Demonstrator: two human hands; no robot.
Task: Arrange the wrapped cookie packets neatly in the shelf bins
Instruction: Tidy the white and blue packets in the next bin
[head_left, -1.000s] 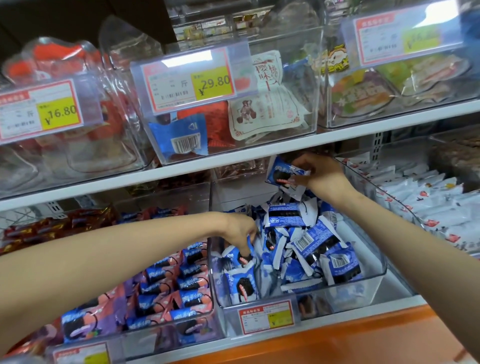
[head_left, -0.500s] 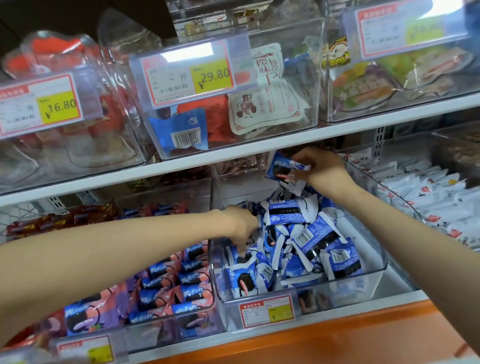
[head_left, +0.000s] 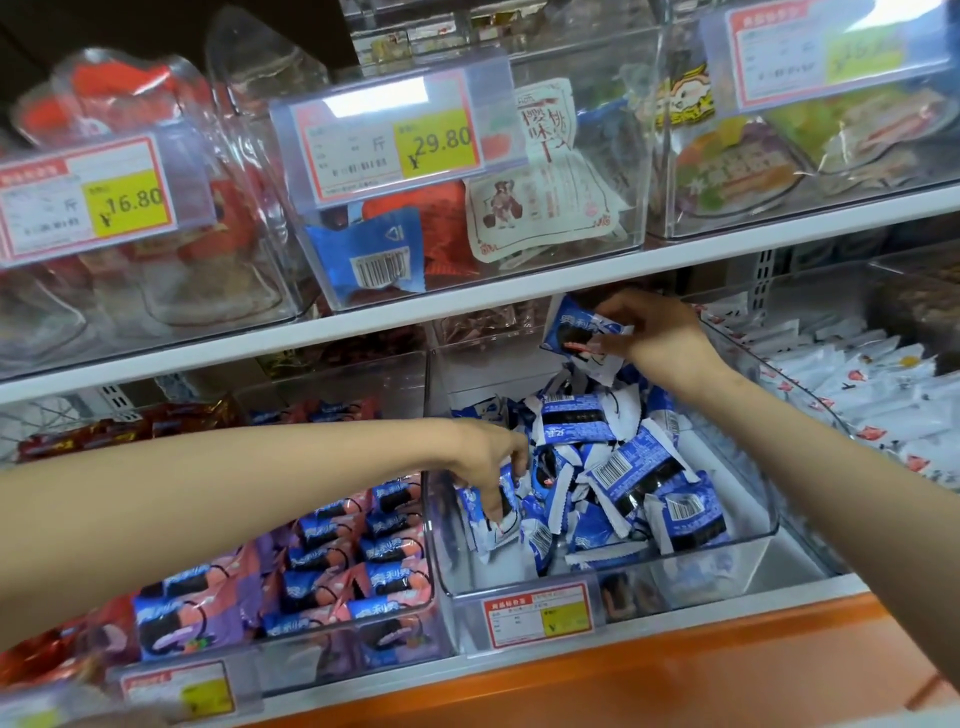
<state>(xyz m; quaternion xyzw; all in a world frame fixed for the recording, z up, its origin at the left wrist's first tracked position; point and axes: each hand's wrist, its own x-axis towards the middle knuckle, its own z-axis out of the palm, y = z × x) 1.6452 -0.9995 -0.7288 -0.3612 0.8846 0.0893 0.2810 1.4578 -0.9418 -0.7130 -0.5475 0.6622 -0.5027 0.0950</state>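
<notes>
A clear middle bin (head_left: 748, 558) on the lower shelf holds a loose heap of blue-and-white cookie packets (head_left: 618, 467). My right hand (head_left: 657, 338) is at the back of this bin and pinches a small stack of blue packets (head_left: 576, 338) held upright. My left hand (head_left: 493, 462) reaches in from the left, fingers curled down onto a standing packet (head_left: 488, 514) at the bin's front left. Whether it grips that packet is unclear.
The left neighbour bin (head_left: 332, 660) holds rows of blue-and-pink packets (head_left: 358, 551). White packets (head_left: 872, 395) fill the bin on the right. The white upper shelf (head_left: 467, 306) hangs close above my right hand, with price-tagged bins on it. An orange ledge (head_left: 675, 680) runs below.
My left hand has slid down toward the front-left packets. My right hand stays at the back with its stack, barely moved.
</notes>
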